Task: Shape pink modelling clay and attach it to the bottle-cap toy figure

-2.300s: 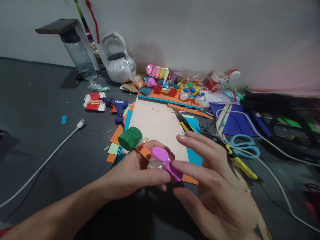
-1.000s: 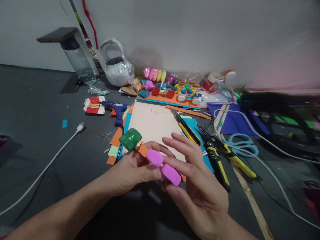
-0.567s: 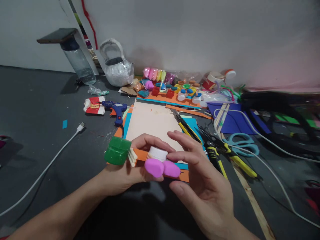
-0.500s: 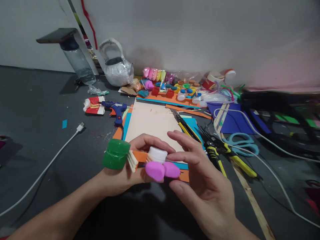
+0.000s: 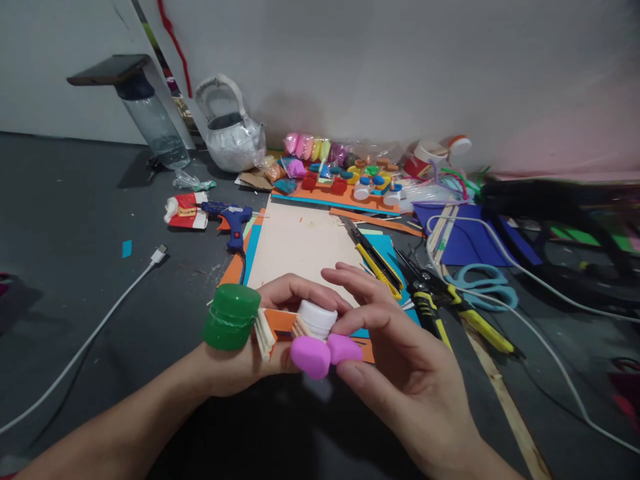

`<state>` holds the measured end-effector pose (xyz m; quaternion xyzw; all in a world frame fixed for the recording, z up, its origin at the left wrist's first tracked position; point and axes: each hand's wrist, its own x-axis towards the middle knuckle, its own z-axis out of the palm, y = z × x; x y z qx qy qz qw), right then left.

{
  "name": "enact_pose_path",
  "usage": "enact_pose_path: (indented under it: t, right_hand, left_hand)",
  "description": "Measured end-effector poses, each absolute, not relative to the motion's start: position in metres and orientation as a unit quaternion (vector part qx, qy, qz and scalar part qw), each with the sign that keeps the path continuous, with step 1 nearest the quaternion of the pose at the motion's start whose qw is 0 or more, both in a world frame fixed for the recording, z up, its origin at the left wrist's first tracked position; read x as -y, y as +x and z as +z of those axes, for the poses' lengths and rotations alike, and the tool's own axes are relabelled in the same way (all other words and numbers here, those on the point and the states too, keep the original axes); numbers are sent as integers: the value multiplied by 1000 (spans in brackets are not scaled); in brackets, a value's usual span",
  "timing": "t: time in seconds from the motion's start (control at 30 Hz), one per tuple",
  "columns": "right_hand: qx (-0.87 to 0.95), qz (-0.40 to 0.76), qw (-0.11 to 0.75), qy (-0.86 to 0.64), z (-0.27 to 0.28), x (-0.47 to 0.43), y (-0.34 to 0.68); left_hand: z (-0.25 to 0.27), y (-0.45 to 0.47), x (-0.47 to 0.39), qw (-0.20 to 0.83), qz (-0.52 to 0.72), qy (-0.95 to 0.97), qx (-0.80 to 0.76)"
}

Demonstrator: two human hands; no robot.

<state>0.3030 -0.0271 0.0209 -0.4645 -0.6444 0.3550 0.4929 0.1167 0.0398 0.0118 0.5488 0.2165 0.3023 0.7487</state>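
My left hand (image 5: 245, 368) holds a small craft model from beneath and behind. The model has an orange card strip (image 5: 280, 321) with short wooden sticks (image 5: 265, 333) at its side. A pair of green bottle caps (image 5: 231, 317) sits at its left end, over my wrist. White caps (image 5: 318, 319) stand near its right end. In front of them are two pink clay lumps (image 5: 310, 357), side by side. My right hand (image 5: 410, 353) has its thumb and index finger closed at the right-hand lump, its other fingers curved behind.
Pale card (image 5: 300, 247) lies beyond my hands, a yellow utility knife (image 5: 377, 263) at its right edge. Pliers (image 5: 433, 313), blue scissors (image 5: 483, 287) and a white cable (image 5: 550, 373) lie right. A blue glue gun (image 5: 233, 220) and a kettle (image 5: 235, 140) are left.
The model has tilted and dropped slightly in my left hand. My right thumb and index finger have come in from the right onto the right-hand pink lump.
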Motion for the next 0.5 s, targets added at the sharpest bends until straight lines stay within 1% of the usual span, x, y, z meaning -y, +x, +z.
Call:
enact_pose_path:
  t: [0.13,0.33,0.5]
  right_hand:
    - [635,378,491,-461,21,28,302]
    - [650,342,493,-465,19,29,303]
    - [676,299,486,-466,16,28,303]
  left_hand:
    - [7,114,-40,735,309,556,-233]
    - [9,117,-39,736,284,557,-260]
    - [8,123,-39,781,285,497,-250]
